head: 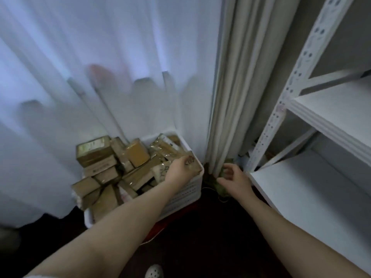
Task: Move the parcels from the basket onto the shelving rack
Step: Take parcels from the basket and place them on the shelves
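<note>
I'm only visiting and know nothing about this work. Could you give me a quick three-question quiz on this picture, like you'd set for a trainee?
1. True or false: the right hand is holding a parcel.
2. Where is the left hand reaching? A) Onto the parcels in the white basket. B) Onto a shelf. C) Down to the floor.
3. Fill in the blank: the shelving rack stands on the person's ____ side.

Key: 1 false, its fingers are loose and hold nothing. 2 A. 3 right.
</note>
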The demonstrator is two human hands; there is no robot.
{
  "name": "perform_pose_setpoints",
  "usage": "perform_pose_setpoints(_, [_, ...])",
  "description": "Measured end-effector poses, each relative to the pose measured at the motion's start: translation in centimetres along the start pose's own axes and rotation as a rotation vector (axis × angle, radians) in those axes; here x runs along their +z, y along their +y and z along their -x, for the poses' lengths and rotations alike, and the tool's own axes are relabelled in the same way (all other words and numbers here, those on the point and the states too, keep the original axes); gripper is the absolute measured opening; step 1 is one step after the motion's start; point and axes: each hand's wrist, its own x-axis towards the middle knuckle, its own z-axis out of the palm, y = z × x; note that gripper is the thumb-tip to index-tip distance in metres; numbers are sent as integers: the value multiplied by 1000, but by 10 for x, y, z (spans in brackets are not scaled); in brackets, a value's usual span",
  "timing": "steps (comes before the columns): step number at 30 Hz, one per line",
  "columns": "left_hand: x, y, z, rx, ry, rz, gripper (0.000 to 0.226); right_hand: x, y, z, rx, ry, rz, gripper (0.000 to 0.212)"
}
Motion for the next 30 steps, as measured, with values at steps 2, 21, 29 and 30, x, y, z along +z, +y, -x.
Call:
perform_pose_setpoints(2, [-29, -41, -6, -70, 23, 26, 57, 39, -24, -15, 2, -67, 45, 49])
perform_pose_setpoints(21, [-87, -203, -127, -532, -35, 388, 37, 173, -17, -187, 353, 26, 150, 41])
perform_pose_setpoints(29, [-31, -204, -186, -721, -80, 549, 55, 173, 26, -275, 393, -12, 183, 54])
perform_pose_setpoints(30, [-24, -203, -191, -750, -80, 591, 59, 173, 31, -281, 420, -43, 184, 58])
